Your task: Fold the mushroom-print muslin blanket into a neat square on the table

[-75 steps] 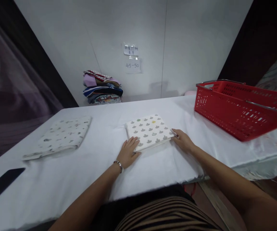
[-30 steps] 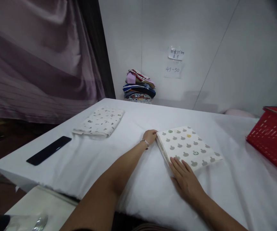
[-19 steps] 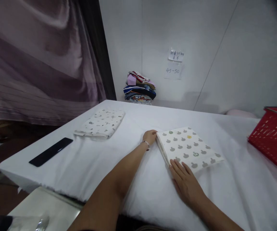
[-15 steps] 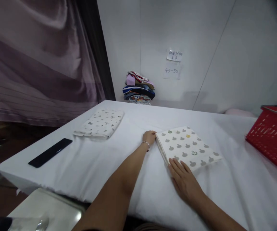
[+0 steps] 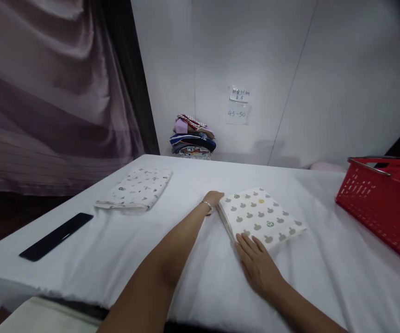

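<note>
A folded white cloth point(image 5: 255, 215) printed with grey mushrooms, a few of them green or yellow, lies on the white-covered table point(image 5: 193, 296) in front of me. My left hand point(image 5: 214, 199), a bracelet at its wrist, is closed at the cloth's far left corner, its fingertips partly hidden. At the near corner my right hand point(image 5: 255, 261) rests flat, fingers stretched over the edge of the fabric. Layered folds show along the cloth's left side, between both hands. Farther left lies a second folded white cloth point(image 5: 139, 187) with small dark prints, untouched.
A flat black object point(image 5: 57, 237) lies near the table's left edge. On the right stands a red perforated basket point(image 5: 377, 199) with a metal handle. Beyond the far edge is a stack of folded fabrics point(image 5: 193, 138) by the wall, below paper signs point(image 5: 238, 113).
My view has shifted, so the table's contents appear farther left and slightly lower, and more of the red basket shows. Both hands keep their places on the mushroom cloth.
</note>
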A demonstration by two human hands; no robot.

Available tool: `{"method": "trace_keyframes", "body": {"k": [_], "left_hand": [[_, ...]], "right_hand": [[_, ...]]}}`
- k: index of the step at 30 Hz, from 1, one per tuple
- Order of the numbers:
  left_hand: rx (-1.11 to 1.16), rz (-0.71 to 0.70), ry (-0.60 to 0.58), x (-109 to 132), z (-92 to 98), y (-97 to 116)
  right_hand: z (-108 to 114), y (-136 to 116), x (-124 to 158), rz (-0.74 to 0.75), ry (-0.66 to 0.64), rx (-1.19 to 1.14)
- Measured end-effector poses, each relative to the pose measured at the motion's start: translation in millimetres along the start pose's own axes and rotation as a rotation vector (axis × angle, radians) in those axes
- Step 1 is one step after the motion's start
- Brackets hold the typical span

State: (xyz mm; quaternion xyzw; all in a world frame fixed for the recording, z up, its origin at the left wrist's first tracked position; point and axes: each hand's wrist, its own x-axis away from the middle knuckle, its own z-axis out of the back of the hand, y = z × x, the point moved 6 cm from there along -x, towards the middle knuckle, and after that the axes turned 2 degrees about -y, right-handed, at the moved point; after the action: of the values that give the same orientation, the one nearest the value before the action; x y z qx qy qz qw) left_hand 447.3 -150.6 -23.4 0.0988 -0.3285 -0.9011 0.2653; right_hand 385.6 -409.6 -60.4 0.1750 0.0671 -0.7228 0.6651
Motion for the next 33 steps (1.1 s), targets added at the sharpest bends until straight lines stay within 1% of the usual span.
{"method": "trace_keyframes", "body": {"k": [3,6,11,13,15,18,21,23,24,26,29,31,33], "left_hand": [[-0.076,0.05,-0.089,-7.0,-13.7,12.7],[-0.146,0.075,-0.135,-11.0,-24.3,18.5],[-0.187,0.107,-0.138,-13.1,-32.6,9.0],[-0.194,0.123,-0.133,-13.4,-33.1,5.5],[-0.205,0.126,-0.134,-13.8,-32.0,6.5],[-0.235,0.106,-0.127,-12.0,-28.8,15.6],[-0.275,0.038,-0.066,-4.8,-28.6,28.6],[-0.308,-0.059,-0.039,2.3,-35.0,36.4],[-0.33,-0.11,-0.046,5.8,-40.4,38.7],[-0.367,-0.154,-0.093,10.8,-51.8,37.4],[-0.389,-0.139,-0.126,13.2,-59.2,31.2],[-0.399,-0.125,-0.127,14.1,-58.5,30.1],[-0.405,-0.11,-0.133,15.9,-57.0,30.9]], "right_hand": [[0.8,-0.2,-0.4,-0.005,-0.006,-0.004],[0.2,0.2,0.1,-0.009,-0.012,-0.022],[-3.4,0.7,2.3,0.007,-0.021,-0.058],[-3.9,1.0,2.9,0.008,-0.014,-0.072],[-3.7,1.6,3.1,-0.002,-0.006,-0.071],[-3.2,0.9,3.2,0.004,-0.007,-0.061],[-2.7,0.1,4.0,0.023,0.004,-0.065],[-2.8,0.8,5.3,0.03,0.033,-0.051],[-3.1,1.4,6.1,0.036,0.053,-0.039],[-4.9,1.8,7.6,0.06,0.1,-0.013],[-8.2,0.5,8.5,0.086,0.168,0.021],[-7.8,-1.0,8.2,0.102,0.194,0.005],[-2.9,3.3,7.5,0.107,0.216,-0.064]]}}
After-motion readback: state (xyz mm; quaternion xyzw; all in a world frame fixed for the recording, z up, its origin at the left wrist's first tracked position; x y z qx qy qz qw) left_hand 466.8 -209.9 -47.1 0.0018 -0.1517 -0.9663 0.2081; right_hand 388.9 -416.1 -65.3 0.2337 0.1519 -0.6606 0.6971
